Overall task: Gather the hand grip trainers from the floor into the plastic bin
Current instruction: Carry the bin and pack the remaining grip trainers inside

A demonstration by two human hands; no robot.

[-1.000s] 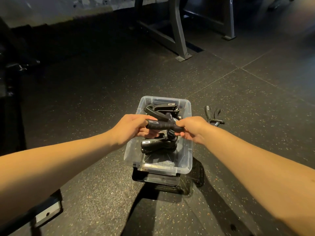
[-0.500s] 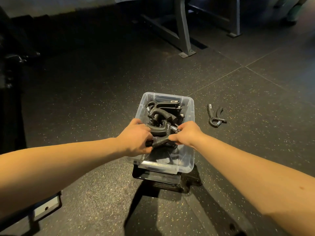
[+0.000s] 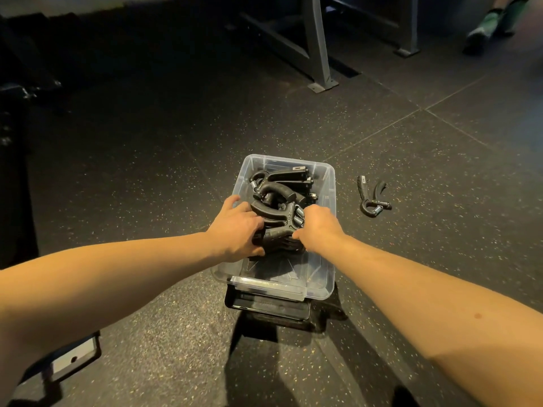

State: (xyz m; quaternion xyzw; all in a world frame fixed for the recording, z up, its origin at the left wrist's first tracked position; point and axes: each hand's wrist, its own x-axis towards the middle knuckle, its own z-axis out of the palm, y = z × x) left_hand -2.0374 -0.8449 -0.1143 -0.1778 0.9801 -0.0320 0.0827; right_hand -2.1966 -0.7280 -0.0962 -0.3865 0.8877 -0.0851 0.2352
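Forearms reach in from the near edge of the view to a clear bin (image 3: 328, 284) on the floor (image 3: 147, 177). The bin's near end sits over what looks like a black lid (image 3: 269, 308), and the near part of its bottom is bare.

At about the middle of the bin both hands meet on one black trainer (image 3: 277, 235). The left hand (image 3: 235, 229) grips the left end. Its fingers (image 3: 245, 210) curl down over the handle, with one lifted toward the bin's left wall. The right hand (image 3: 318, 227) grips the right end beside the spring, fingers closed round the handle. The trainer is low between the walls and touches the others, so I judge it is being set down and is not yet let go.

Beyond the hands, a pile (image 3: 282, 183) of trainers fills the far half of the bin up to its far wall. They lie tangled handle over handle, and their number cannot be told.

A loose trainer (image 3: 372, 198) lies untouched on the floor to the right of the bin, near its far right corner but apart from it, with its handles spread. It is the only one visible outside the bin, so the task looks nearly done: release the held one, then fetch that one. Much of the floor is dark, so others could be hidden.

Farther off stand the grey legs of a rack (image 3: 316, 45), and beyond them, at the far right, is another person's shoe (image 3: 476, 39).
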